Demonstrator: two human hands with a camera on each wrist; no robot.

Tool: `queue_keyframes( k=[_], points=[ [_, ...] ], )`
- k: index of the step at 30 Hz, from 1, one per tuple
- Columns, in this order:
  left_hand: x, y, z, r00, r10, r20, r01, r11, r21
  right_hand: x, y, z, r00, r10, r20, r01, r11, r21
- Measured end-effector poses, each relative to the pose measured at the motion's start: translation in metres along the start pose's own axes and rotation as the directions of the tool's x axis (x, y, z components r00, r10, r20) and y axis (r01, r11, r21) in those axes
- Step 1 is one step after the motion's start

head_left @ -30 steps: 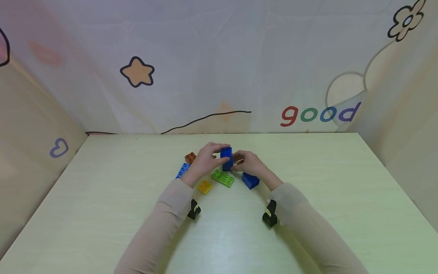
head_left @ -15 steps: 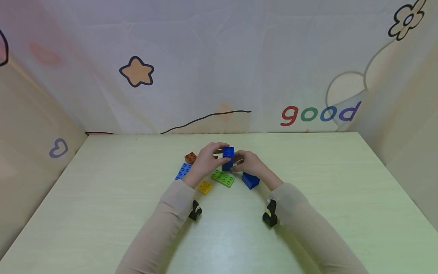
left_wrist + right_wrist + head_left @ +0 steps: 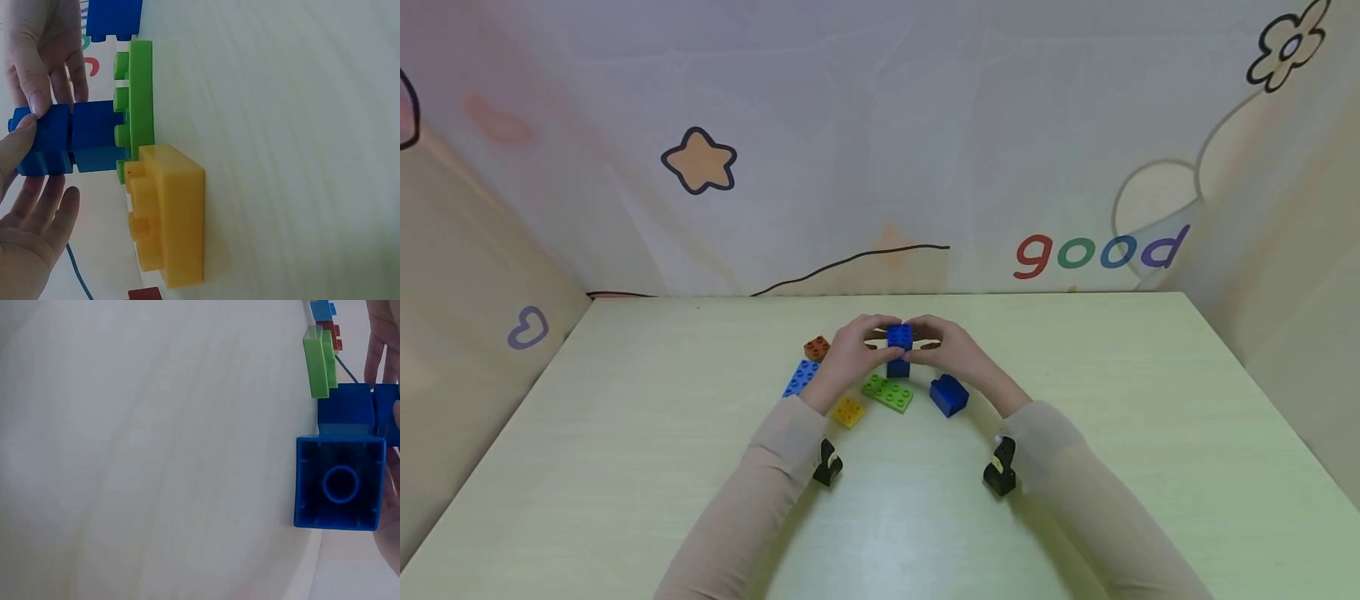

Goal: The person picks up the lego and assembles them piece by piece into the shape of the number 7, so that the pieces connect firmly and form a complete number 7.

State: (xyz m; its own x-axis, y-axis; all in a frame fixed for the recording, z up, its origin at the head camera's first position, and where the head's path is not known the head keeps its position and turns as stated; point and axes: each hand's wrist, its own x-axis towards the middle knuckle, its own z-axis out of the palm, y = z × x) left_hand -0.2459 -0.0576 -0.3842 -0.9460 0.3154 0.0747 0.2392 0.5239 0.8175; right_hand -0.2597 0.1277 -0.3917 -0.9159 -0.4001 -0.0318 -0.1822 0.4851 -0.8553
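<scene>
While left hand and right hand, each grip half-closed, pinch the upper block, the loose block, head-view 4 o'clock of it, bares its hollow underside only at the right wrist.

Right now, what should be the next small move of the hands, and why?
Probably press the upper blue block straight down: the left hand and right hand both hold it above the lower blue block, and a thin gap shows between the blocks.
</scene>
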Motion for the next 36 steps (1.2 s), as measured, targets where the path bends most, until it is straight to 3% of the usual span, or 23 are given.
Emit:
queue_keyframes(
  k=[16,29,36],
  points=[
    [0.0021,-0.0048,-0.0037,0.999,-0.030,0.014,0.031,0.999,-0.038,0.0038,-0.0049,-0.0022,0.999,-0.031,0.024,0.033,0.996,-0.080],
    [0.0028,-0.0046,-0.0026,0.998,-0.055,0.030,0.057,0.996,-0.062,0.0039,-0.0041,-0.0014,1.000,-0.003,0.031,0.005,0.996,-0.086],
    [0.0033,-0.0063,-0.0012,0.998,-0.042,0.047,0.045,0.996,-0.075,0.0025,-0.0028,-0.0016,0.999,0.017,0.027,-0.015,0.996,-0.089]
  ],
)
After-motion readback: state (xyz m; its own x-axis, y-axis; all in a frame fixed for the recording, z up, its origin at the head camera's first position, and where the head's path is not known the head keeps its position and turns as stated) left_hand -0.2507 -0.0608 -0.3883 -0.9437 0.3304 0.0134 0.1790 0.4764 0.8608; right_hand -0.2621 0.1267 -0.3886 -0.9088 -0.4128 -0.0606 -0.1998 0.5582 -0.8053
